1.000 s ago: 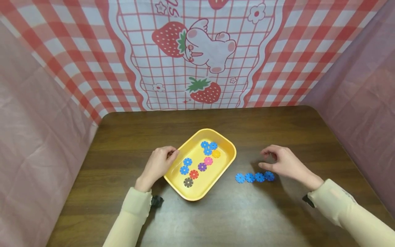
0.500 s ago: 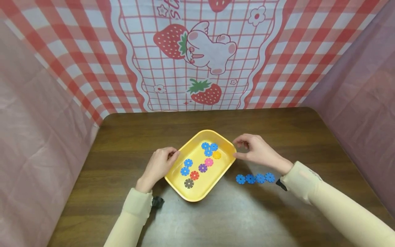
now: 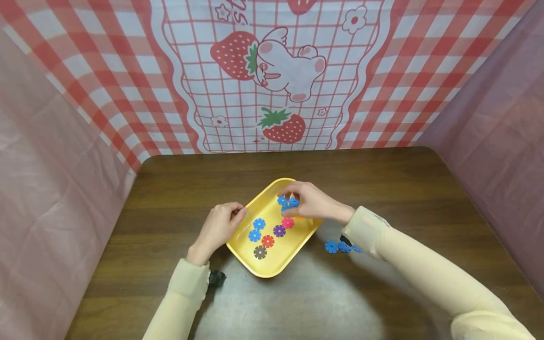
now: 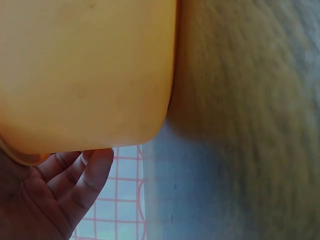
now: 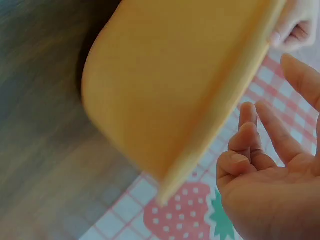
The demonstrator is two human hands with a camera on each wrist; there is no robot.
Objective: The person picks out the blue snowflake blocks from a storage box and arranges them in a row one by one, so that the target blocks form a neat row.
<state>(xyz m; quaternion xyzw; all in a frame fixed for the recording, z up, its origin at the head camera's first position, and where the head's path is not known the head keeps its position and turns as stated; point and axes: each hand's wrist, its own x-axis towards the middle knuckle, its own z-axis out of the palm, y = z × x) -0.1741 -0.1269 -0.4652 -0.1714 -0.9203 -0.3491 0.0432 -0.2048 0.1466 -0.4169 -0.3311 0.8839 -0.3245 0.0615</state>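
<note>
A yellow plastic tray (image 3: 278, 259) sits slantwise on the table, holding several flat notched discs. My left hand (image 3: 216, 227) grips its left rim; the left wrist view has the fingers (image 4: 80, 192) against the outer wall. My right hand (image 3: 316, 203) reaches over the tray's far right part, its thumb and fingertips around blue notched discs (image 3: 292, 203). In the right wrist view a gap shows between thumb and index finger (image 5: 277, 132), with no disc visible there. Nearer lie a pink disc (image 3: 287, 223), a purple disc (image 3: 279, 231), a red disc (image 3: 267, 241) and a dark brown disc (image 3: 260, 252).
Two more blue discs (image 3: 257, 230) lie at the tray's left side. A row of blue discs (image 3: 332, 246) lies on the wooden table (image 3: 170, 189) right of the tray, partly hidden by my right cuff. A strawberry-print cloth (image 3: 280, 127) hangs behind the table.
My right hand has moved left from above the row of blue discs, past the tray's right rim, to the blue discs inside. The left hand has stayed on the rim.
</note>
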